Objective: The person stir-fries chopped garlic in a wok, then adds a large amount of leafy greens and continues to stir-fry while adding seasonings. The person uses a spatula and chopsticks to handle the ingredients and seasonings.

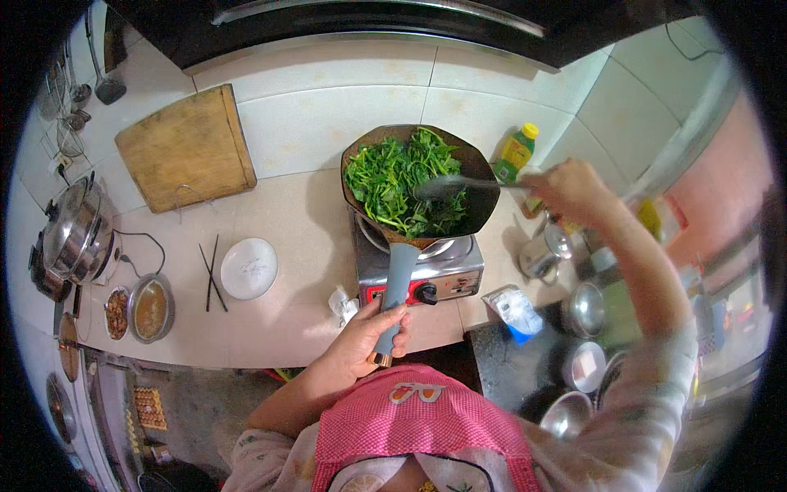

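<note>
My left hand (pixel 376 335) is closed around the grey handle of a wok (pixel 482 203), which is on a steel gas stove (pixel 455 270). Chopped leafy greens (pixel 393 178) fill much of the wok, mostly its left and middle. To the right of the wok, my right hand (pixel 562 187) grips the handle of a spatula (pixel 452 183); both are blurred. The spatula's head lies among the greens, so its lower edge is hidden. The stove's black knob (pixel 425 293) shows just right of the wok handle.
To the left are a white plate (pixel 249 269), black chopsticks (pixel 211 277), a metal bowl of liquid (pixel 150 309) and a leaning cutting board (pixel 184 147). On the right stand a yellow-capped bottle (pixel 515 152), a steel pot (pixel 541 251), a blue-and-white packet (pixel 515 312) and several metal bowls (pixel 584 309).
</note>
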Action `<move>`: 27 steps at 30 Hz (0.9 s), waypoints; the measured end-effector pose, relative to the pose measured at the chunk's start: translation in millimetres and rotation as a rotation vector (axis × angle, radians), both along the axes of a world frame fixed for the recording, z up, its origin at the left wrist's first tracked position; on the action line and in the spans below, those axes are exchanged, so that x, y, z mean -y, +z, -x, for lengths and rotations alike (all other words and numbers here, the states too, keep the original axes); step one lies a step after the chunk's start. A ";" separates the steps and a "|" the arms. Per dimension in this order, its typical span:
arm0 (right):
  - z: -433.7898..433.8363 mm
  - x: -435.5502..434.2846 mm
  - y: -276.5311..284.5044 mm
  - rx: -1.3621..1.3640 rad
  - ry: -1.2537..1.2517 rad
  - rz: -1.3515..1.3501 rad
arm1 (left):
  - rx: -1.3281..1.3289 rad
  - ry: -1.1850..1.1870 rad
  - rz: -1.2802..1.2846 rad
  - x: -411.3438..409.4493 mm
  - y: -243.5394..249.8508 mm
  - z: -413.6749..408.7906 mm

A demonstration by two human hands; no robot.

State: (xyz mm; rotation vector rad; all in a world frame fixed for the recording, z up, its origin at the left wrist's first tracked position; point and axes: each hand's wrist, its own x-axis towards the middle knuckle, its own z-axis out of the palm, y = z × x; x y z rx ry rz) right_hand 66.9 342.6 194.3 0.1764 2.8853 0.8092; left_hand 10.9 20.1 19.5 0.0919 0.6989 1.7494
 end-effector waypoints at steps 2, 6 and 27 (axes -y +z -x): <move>-4.1 -27.5 9.8 -0.170 -0.065 -0.045 | 0.018 -0.011 -0.005 -0.5 0.1 0.6; 32.0 -72.0 -28.2 -0.285 -0.382 0.260 | 0.024 -0.007 0.004 -2.7 -2.9 0.5; -14.4 42.3 26.9 0.128 0.155 0.088 | 0.002 -0.012 0.026 -0.6 -3.1 0.6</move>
